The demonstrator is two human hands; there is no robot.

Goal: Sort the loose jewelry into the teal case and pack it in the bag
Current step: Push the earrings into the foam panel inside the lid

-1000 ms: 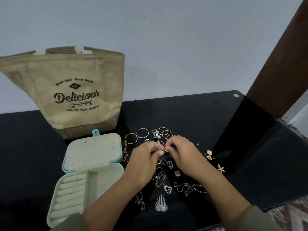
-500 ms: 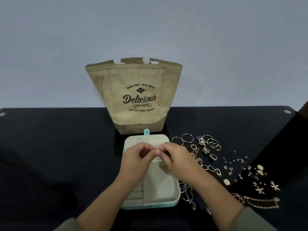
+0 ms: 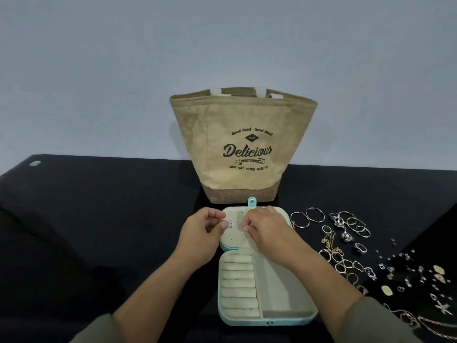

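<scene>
The teal case (image 3: 267, 318) lies open in front of me, cream inside, with ring rolls on the left and a perforated lid panel (image 3: 235, 236) at the far end. My left hand (image 3: 202, 231) pinches a small silver fan-shaped earring (image 3: 230, 224) against the lid panel. My right hand (image 3: 267, 225) hovers over the lid with fingers curled; whether it holds anything is hidden. Behind the case stands the tan jute bag (image 3: 244, 144), open at the top. Loose jewelry (image 3: 346, 238) lies scattered to the right of the case.
Hoop earrings (image 3: 308, 216), rings, chains and tiny studs (image 3: 408, 268) spread across the black table (image 3: 99, 219) toward its right edge. A pale wall rises behind the bag.
My view has swung so that the case and bag sit centred. Both hands have moved from the jewelry pile to the case's lid, and they have parted slightly, showing the silver earring.
</scene>
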